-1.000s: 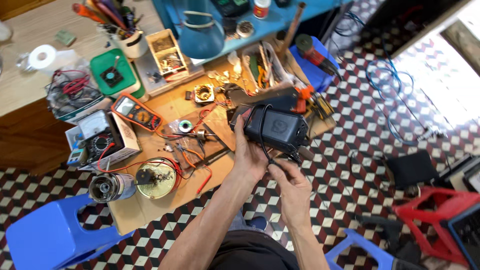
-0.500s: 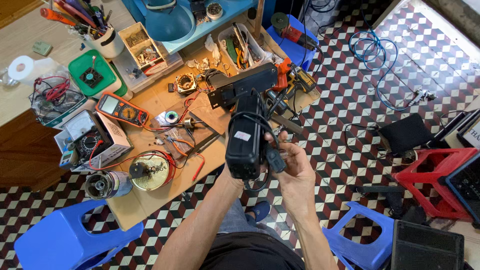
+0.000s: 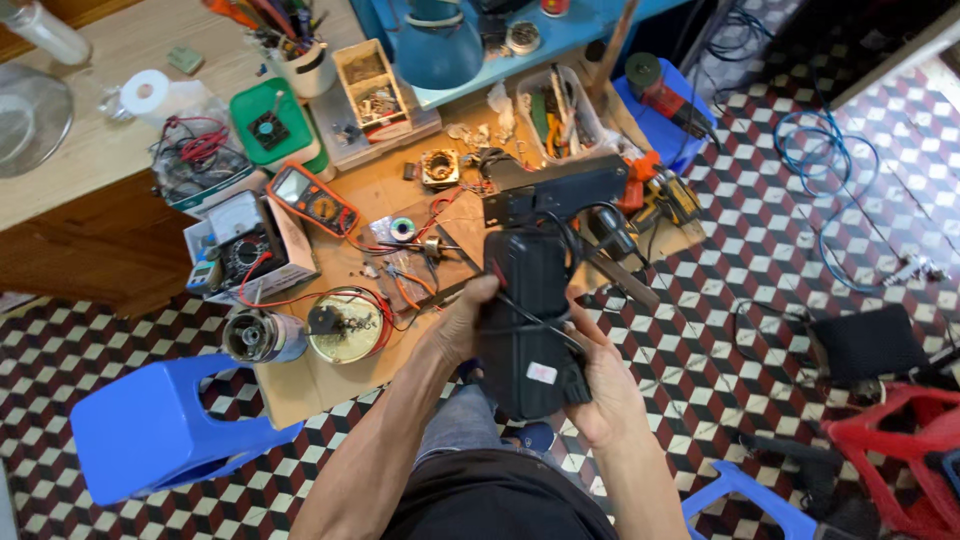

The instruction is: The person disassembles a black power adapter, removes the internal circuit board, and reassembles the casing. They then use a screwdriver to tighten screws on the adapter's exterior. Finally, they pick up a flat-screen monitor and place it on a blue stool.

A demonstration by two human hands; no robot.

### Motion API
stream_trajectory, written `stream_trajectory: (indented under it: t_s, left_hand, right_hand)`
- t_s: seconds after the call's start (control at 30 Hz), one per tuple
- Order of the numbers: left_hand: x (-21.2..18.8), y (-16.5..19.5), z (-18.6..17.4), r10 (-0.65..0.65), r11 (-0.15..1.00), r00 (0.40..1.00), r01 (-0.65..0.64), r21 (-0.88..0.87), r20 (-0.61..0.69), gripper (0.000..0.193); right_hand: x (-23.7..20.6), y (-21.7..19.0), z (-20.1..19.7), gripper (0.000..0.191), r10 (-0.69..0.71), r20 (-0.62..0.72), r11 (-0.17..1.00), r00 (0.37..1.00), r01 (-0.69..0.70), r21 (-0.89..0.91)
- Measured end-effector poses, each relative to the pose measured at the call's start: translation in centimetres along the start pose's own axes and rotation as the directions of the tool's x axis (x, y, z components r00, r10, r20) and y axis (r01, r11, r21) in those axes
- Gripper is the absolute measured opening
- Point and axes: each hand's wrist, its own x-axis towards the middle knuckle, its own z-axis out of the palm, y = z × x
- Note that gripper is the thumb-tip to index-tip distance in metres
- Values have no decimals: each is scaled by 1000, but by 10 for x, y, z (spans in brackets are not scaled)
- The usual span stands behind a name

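The black power-tool body [image 3: 530,320] is held above the lap, just clear of the tabletop [image 3: 300,385] edge, its long axis running away from the person toward a flat black plate at the far end. The left hand [image 3: 465,320] wraps its left flank; the right hand [image 3: 600,385] cups the near end from below (a black cord crosses between them). Both hands are closed on it, forearms converging.

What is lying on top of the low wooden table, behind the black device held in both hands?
An orange multimeter, a solder spool and red wires lie there; the black device covers whatever lies directly beneath it.
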Motion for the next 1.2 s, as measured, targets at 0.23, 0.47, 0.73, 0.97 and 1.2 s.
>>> stream_trajectory:
  t_s: [0.23, 0.47, 0.73, 0.97, 1.2]
  left_hand:
    - [-14, 15, -57, -95, 983, 995, 98, 153, -25, 74]
    - [-11, 12, -101, 126, 991, 935, -137, -10, -331, 65]
    - [-36, 58, -133, 461, 887, 659, -319, 334, -594, 67]
    - [-52, 89, -188, 395, 892, 566, -48, 450, -724, 72]
    - [-59, 95, -222, 506, 812, 438, 47, 581, -743, 74]
  right_hand:
    - [35, 31, 8, 39, -72, -343, 973, 937, -9, -230]
    - [92, 57, 48, 36, -380, -105, 849, 919, 301, -434]
    - [158, 98, 92, 35, -557, 139, 398, 819, 410, -821]
    - [229, 149, 93, 43, -332, 198, 366, 922, 320, -874]
    - [291, 174, 60, 36, -174, 159, 501, 972, 226, -835]
